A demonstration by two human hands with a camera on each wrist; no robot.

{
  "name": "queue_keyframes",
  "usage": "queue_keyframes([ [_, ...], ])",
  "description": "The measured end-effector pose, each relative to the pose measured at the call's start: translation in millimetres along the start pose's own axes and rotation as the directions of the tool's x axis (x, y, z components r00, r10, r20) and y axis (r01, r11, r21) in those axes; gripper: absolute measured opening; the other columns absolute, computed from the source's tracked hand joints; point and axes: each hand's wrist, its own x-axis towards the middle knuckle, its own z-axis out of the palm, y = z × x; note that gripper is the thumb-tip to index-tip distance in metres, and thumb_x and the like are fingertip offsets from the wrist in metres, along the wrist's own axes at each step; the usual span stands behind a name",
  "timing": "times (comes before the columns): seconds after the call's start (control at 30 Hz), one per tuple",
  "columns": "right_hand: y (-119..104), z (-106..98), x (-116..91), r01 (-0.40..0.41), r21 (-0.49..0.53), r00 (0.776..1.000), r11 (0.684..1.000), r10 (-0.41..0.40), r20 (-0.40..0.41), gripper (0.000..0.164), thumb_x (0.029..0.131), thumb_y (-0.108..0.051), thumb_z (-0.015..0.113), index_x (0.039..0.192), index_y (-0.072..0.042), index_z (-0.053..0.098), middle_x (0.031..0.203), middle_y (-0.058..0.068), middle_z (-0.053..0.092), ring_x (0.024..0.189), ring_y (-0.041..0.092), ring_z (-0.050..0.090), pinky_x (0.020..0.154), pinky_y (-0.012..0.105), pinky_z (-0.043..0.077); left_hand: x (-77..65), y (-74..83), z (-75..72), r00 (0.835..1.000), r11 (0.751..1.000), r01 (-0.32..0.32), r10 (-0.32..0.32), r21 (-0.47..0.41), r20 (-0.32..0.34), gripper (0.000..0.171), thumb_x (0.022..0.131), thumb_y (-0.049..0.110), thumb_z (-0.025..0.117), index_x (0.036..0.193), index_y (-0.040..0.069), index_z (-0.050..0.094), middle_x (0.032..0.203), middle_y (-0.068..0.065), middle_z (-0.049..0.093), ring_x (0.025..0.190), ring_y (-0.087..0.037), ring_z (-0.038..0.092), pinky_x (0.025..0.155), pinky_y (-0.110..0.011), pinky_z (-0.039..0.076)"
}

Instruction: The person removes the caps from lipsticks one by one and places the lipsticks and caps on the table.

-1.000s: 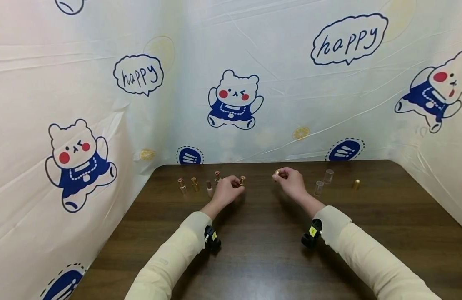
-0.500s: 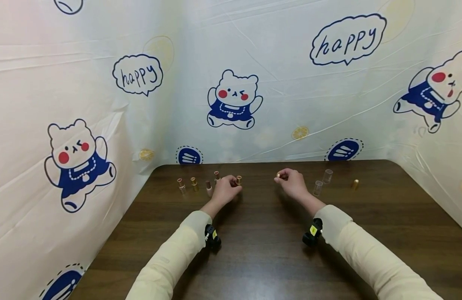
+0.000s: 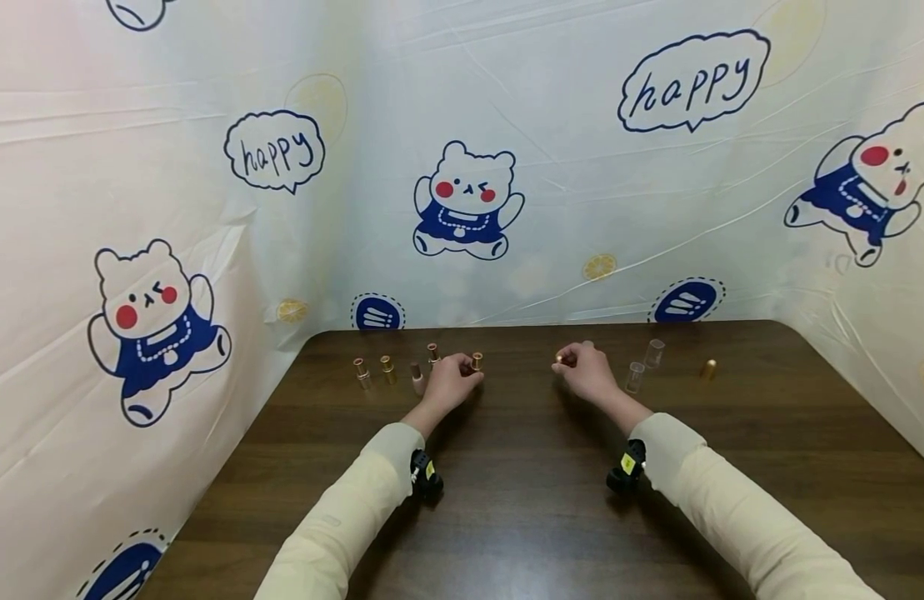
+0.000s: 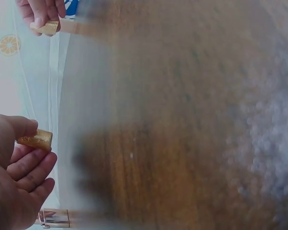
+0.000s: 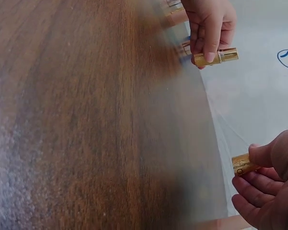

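Observation:
In the head view my left hand (image 3: 450, 383) pinches a gold lipstick tube (image 3: 477, 361) between thumb and fingers, its narrower collar pointing up. The right wrist view shows that tube (image 5: 228, 55) side-on, with a ring around its middle. Across a gap, my right hand (image 3: 587, 375) pinches a small gold lipstick cap (image 5: 244, 165), partly covered by the thumb. In the left wrist view both hands hold their gold pieces close over the table, well apart from each other.
Several lipstick tubes, among them a gold one (image 3: 388, 369) and a pink one with a dark top (image 3: 418, 380), stand left of my left hand. Two clear caps (image 3: 635, 377) and a gold cap (image 3: 708, 369) stand right of my right hand. A printed curtain (image 3: 551, 208) borders the table.
My right hand has dropped slightly and shifted a little right with the gold cap. My left hand has moved slightly left, still holding the tube.

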Motion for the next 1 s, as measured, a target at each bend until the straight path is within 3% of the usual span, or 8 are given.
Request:
queue_keyframes([
  [0.2, 0.4, 0.5, -1.5, 0.001, -0.005, 1.0, 1.0, -0.001, 0.013, 0.015, 0.092, -0.012, 0.068, 0.1, 0.001, 0.064, 0.105, 0.016, 0.051, 0.091, 0.028, 0.057, 0.078, 0.042, 0.047, 0.9, -2.1, 2.1, 1.0, 1.0, 0.007, -0.007, -0.01, 0.0, 0.013, 0.088, 0.016, 0.073, 0.097, 0.006, 0.071, 0.089, -0.004, 0.07, 0.083, -0.02, 0.065, 0.076, -0.038, 0.051],
  [0.5, 4.6, 2.9, -0.9, -0.008, -0.002, 0.999, 1.0, 0.008, 0.042, 0.015, 0.092, -0.01, 0.067, 0.101, 0.001, 0.064, 0.097, 0.013, 0.065, 0.09, 0.027, 0.06, 0.077, 0.042, 0.048, 1.6, -4.6, 4.3, 1.0, 1.0, 0.017, -0.017, 0.009, 0.003, 0.014, 0.086, 0.015, 0.075, 0.095, 0.006, 0.072, 0.089, -0.004, 0.07, 0.083, -0.02, 0.064, 0.078, -0.038, 0.051],
  [1.0, 3.1, 3.5, -4.9, -0.004, -0.02, 0.997, 1.0, 0.005, 0.074, 0.017, 0.092, -0.009, 0.067, 0.105, 0.001, 0.063, 0.1, 0.014, 0.065, 0.094, 0.028, 0.06, 0.081, 0.044, 0.048, 0.7, -5.3, 4.2, 0.999, 0.999, 0.035, -0.036, 0.01, 0.02, 0.014, 0.087, 0.014, 0.075, 0.097, 0.006, 0.072, 0.091, -0.005, 0.071, 0.084, -0.02, 0.065, 0.079, -0.038, 0.051],
])
